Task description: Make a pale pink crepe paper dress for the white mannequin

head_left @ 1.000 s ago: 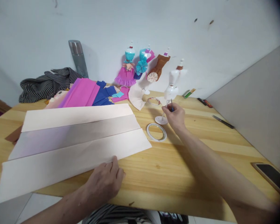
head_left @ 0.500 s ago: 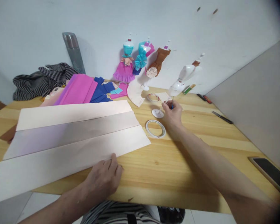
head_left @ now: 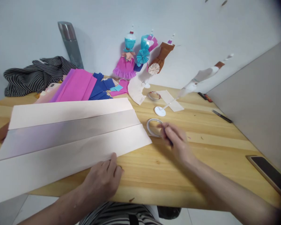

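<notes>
My left hand (head_left: 105, 176) lies at the near edge of a long pale paper sheet (head_left: 67, 153) with its fingers curled, the index fingertip on the edge; the thumb is hidden. Two more pale strips, one greyish-lilac (head_left: 75, 129) and one cream (head_left: 70, 112), lie beyond it. My right hand (head_left: 175, 139), blurred, is closed around a small dark tool (head_left: 170, 141) whose kind I cannot make out. It is over the right side of a white tape roll (head_left: 151, 128). Behind it a small white mannequin (head_left: 196, 79), also smeared, tilts right on its round base (head_left: 159, 111).
Several dressed mini mannequins (head_left: 130, 56) stand by the wall. Pink crepe paper (head_left: 77, 84), blue pieces (head_left: 99, 87) and a striped cloth (head_left: 37, 75) lie at the back left, near a grey bottle (head_left: 71, 43). On the right are a knife (head_left: 222, 116) and a phone (head_left: 269, 172).
My right hand has moved from beside the mannequin's stand toward me, down to the tape roll. The mannequin leans further right, and a pale paper piece behind it shows more fully. My left hand stays put.
</notes>
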`<state>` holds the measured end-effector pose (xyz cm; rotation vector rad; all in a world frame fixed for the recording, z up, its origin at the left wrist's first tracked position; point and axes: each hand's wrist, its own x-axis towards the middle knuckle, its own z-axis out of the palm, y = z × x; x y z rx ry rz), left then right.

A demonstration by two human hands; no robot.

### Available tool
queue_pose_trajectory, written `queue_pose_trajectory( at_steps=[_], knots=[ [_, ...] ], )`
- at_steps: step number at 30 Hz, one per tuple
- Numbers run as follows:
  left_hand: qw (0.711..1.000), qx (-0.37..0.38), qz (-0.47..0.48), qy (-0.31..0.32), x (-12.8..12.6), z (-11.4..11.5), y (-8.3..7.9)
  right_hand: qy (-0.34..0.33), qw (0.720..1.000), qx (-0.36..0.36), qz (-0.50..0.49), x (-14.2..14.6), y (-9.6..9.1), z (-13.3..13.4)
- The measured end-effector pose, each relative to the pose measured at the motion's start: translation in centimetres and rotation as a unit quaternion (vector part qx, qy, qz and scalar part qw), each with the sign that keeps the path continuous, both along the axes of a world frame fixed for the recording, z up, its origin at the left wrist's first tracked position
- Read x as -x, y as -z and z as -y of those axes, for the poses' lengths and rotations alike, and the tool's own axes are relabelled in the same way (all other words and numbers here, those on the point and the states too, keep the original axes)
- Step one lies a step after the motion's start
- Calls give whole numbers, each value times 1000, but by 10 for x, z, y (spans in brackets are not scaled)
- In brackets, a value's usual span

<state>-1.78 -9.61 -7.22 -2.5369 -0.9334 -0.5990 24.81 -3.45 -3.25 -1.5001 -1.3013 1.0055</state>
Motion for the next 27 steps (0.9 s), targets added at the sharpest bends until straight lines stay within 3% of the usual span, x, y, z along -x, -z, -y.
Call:
queue_pose_trajectory(
  at_steps=[2,4,6,8,16,23,27],
  knots=[
    [1000,23,2,-2,2,1,-1,-77,977,167,-111,26,-5,34],
    [999,44,7,-4,5,1,-2,-121,915,328,-200,49,-9,60],
    [998,61,10,-1,7,1,-4,-139,860,425,-245,66,-11,75],
    [997,72,19,-1,8,1,-5,-149,838,452,-265,76,-13,79],
    [993,64,97,-12,14,5,-7,-144,805,497,-291,98,-9,65],
    [989,95,109,-26,20,6,-7,-139,794,504,-310,107,-2,63],
    [986,144,61,-59,23,1,-11,-119,794,518,-294,110,-4,60]
  ],
)
